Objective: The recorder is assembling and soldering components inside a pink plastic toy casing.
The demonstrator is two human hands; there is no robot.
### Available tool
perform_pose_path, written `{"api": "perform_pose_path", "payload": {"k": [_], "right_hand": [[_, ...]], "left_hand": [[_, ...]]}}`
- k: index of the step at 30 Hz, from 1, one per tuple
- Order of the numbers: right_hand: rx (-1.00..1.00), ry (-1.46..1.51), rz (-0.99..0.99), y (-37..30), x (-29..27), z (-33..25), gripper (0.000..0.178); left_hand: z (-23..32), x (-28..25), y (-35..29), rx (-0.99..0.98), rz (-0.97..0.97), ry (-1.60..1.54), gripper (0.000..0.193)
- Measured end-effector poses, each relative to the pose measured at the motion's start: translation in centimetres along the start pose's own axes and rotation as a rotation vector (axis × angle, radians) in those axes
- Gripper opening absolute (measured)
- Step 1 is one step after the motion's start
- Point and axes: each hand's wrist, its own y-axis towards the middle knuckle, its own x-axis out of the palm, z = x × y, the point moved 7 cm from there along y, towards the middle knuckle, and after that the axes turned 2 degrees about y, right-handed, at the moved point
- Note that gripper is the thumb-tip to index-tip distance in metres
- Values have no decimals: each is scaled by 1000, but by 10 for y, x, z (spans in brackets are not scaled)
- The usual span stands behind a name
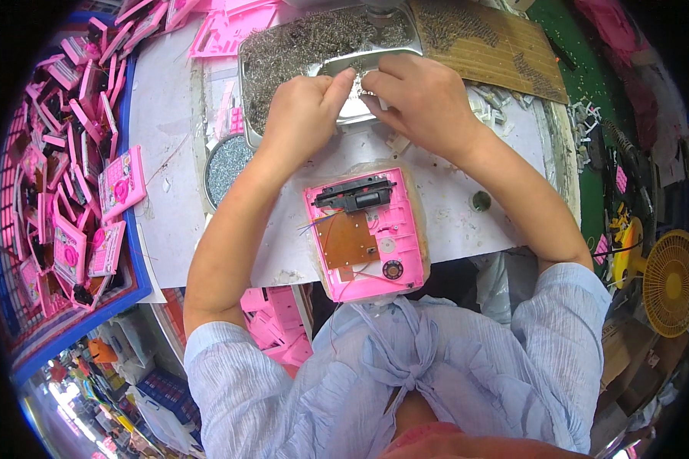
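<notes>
Your left hand [306, 111] and right hand [425, 99] curl at the silver tray [357, 109], grip too hidden to tell, while the pink casing [400, 233] lies bodyward between your forearms [233, 229], long axis toward you.

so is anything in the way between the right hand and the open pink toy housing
Nothing visible blocks the way. Between the right hand and the open pink toy housing lie only the near rim of the shiny metal tray and a few small pale scraps on the white tabletop.
</notes>
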Motion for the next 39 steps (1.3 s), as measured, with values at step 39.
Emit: {"api": "perform_pose_path", "payload": {"k": [39], "right_hand": [[999, 1686, -191, -202, -63, -77, 30]], "left_hand": [[57, 51, -154, 239, -138, 75, 12]]}}
